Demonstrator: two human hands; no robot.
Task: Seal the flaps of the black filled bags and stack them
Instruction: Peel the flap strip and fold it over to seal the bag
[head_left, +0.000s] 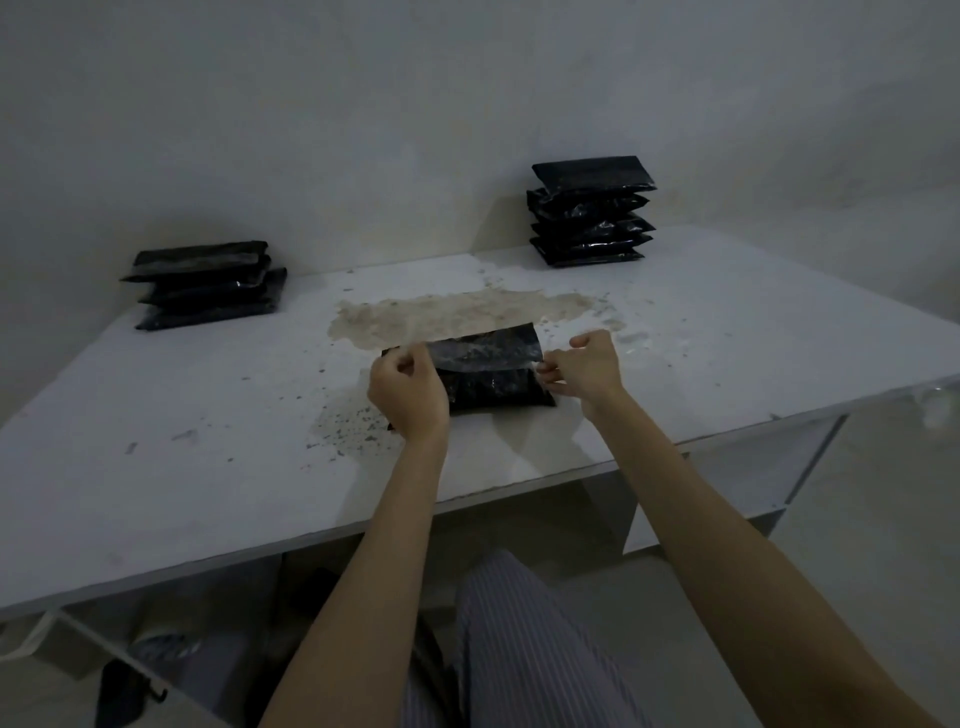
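Observation:
A black filled bag (493, 387) lies on the white table (208, 415) in front of me. Its glossy flap (483, 348) is lifted and folded toward me. My left hand (408, 389) pinches the flap's left end, and my right hand (584, 366) pinches its right end. The left hand hides the bag's left part. A low stack of black bags (205, 286) sits at the back left. A taller stack of black bags (589, 210) stands at the back right against the wall.
A worn brownish patch (447, 314) and scattered flecks mark the tabletop behind and left of the bag. The table's front edge (363, 525) runs near my forearms, with my striped trousers (519, 649) below it. A wall rises right behind the table.

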